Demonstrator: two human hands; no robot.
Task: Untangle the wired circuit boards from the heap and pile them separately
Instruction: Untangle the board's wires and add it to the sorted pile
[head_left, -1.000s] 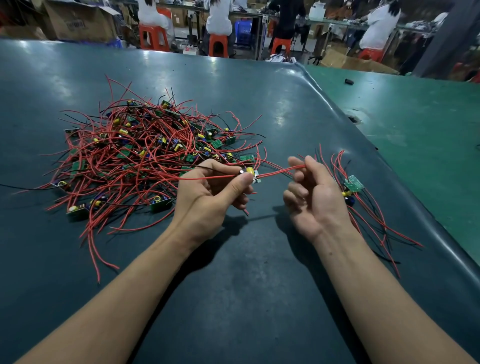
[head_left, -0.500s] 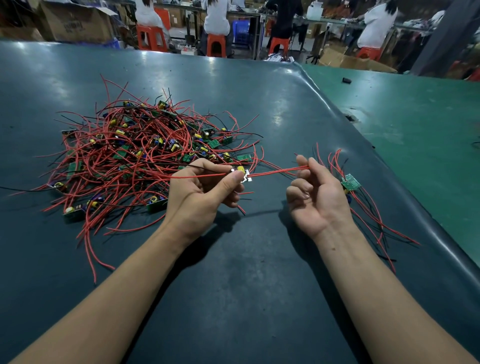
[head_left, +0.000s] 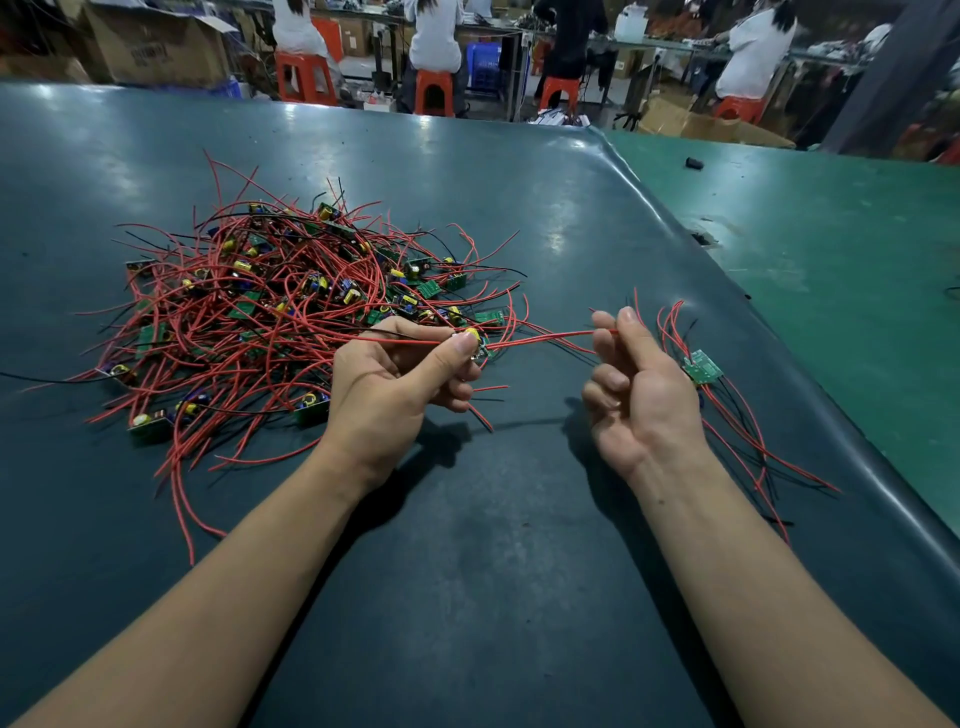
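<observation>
On the left of the tabletop (head_left: 519, 519) lies the heap (head_left: 270, 312), most boards still knotted in it. Our left hand (head_left: 395, 384) pinches one circuit board (head_left: 475, 345) just at the heap's near edge. We should hold it firm while our right hand (head_left: 639, 384), pinching its red wire (head_left: 545, 339), draws the lead straight and gently, so no neighbours drag along, toward the separate pile (head_left: 706, 371).

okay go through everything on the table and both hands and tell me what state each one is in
Heap: tangled, on the table's left.
Held board: pinched by left hand, lifted.
Red wire: stretched between hands.
Right hand: pinching the wire's end.
Sorted board: lying apart, right.
</observation>
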